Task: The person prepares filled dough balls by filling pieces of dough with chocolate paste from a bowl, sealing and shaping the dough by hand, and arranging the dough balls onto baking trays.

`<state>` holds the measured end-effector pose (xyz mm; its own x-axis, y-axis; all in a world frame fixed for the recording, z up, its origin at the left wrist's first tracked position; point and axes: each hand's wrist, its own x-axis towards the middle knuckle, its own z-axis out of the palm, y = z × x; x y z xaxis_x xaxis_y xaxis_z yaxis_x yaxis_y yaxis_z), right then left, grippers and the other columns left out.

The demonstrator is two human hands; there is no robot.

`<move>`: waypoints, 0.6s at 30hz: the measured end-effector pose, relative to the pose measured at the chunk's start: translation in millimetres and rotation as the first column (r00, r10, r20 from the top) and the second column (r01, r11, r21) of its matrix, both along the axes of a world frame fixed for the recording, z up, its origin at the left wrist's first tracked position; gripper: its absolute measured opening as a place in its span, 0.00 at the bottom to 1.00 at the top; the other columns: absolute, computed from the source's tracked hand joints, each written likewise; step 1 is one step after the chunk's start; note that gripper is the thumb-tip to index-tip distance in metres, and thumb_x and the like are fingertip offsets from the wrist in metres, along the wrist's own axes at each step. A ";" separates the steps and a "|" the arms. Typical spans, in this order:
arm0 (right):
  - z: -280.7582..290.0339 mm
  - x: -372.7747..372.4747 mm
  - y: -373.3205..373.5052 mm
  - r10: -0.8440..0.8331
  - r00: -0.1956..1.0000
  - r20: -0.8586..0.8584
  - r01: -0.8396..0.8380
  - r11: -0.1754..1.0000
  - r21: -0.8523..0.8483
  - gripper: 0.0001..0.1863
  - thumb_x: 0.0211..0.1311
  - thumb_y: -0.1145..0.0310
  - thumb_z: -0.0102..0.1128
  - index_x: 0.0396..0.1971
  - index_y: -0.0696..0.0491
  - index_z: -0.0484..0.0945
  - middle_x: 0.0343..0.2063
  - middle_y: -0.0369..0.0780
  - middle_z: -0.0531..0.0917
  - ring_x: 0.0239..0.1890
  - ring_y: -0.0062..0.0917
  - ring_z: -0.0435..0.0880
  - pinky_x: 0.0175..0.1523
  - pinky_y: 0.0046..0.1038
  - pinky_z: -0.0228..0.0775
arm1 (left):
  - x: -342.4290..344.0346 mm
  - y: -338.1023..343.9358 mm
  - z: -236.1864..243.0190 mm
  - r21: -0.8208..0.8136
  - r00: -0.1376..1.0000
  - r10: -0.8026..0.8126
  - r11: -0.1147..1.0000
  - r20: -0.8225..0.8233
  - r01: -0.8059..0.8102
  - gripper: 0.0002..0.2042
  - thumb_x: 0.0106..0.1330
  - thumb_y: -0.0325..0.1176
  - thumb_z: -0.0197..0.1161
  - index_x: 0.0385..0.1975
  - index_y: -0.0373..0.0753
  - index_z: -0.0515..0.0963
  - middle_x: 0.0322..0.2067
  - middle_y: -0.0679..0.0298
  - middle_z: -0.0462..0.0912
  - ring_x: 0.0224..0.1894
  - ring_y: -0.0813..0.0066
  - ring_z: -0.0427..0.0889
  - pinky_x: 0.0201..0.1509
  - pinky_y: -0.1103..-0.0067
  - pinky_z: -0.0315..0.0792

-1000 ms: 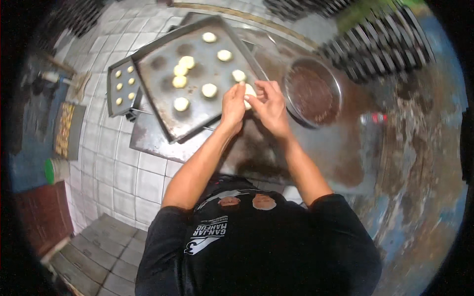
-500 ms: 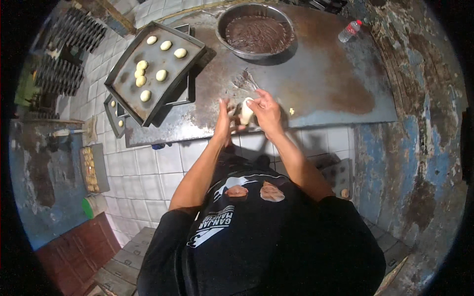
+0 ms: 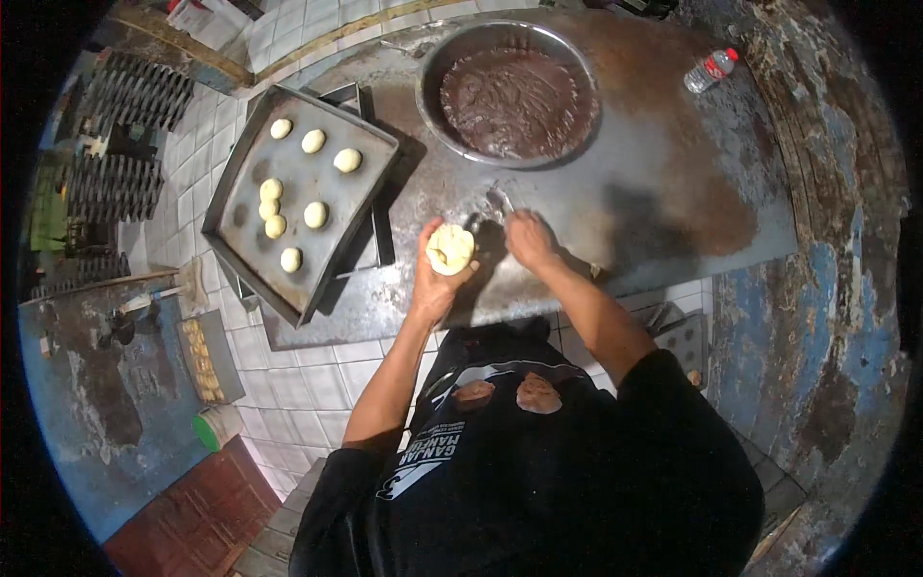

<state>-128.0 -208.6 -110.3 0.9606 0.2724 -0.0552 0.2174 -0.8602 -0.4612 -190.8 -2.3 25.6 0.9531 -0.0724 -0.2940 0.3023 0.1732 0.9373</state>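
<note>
My left hand (image 3: 438, 286) cups a flattened round of pale yellow dough (image 3: 450, 249), with its dimpled face turned up. To the right, my right hand (image 3: 529, 240) is closed around the handle end of a metal spoon (image 3: 501, 200) down at the tabletop; the spoon's bowl end is smeared with brown. Beyond both hands, a wide metal bowl (image 3: 428, 113) holds thick dark brown paste (image 3: 514, 104). Left of my left hand, a dark square baking tray (image 3: 322, 252) carries several small dough balls (image 3: 315, 214), a few of them touching in a row.
Another tray (image 3: 382, 236) lies under the first on the metal table (image 3: 663, 207). At the far right stands a clear plastic bottle (image 3: 711, 71) with a red cap. A tray of yellowish pieces (image 3: 202, 356) sits low at the left. A peeling wall (image 3: 817, 317) rises on the right.
The dough has gone from a lump worked between both hands to a flat round in my left hand. My right hand has let go of it and taken hold of the spoon.
</note>
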 end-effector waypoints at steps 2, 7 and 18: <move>26.1 11.1 19.1 0.062 0.986 -0.156 -0.001 0.930 0.367 0.08 0.68 0.69 0.56 0.38 0.58 0.79 0.37 0.53 0.82 0.40 0.51 0.83 0.46 0.46 0.74 | 27.5 18.7 -0.2 0.049 0.996 0.058 0.997 0.067 -0.061 0.39 0.56 0.17 0.73 0.67 0.39 0.59 0.50 0.62 0.82 0.52 0.74 0.82 0.60 0.78 0.75; 135.1 114.4 38.0 -0.074 0.952 -0.296 0.180 0.921 0.347 0.10 0.69 0.66 0.56 0.42 0.57 0.82 0.28 0.51 0.84 0.32 0.46 0.86 0.41 0.40 0.76 | 89.9 50.5 9.2 0.142 0.999 0.034 0.989 0.040 -0.039 0.27 0.60 0.21 0.73 0.58 0.35 0.70 0.48 0.62 0.85 0.52 0.76 0.82 0.60 0.78 0.74; 125.9 198.5 25.8 0.183 0.596 -0.782 0.484 0.694 0.532 0.16 0.65 0.61 0.64 0.46 0.56 0.86 0.19 0.27 0.77 0.18 0.11 0.69 0.22 0.18 0.59 | 157.4 59.8 -19.0 0.368 0.991 0.084 0.923 0.101 -0.116 0.24 0.62 0.27 0.74 0.57 0.36 0.74 0.50 0.60 0.84 0.53 0.76 0.82 0.59 0.79 0.74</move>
<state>70.5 -182.8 15.5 0.6693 0.4034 -0.6240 -0.5824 -0.2367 -0.7777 -33.4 57.5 6.6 0.9714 0.1240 -0.2026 0.2217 -0.1672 0.9607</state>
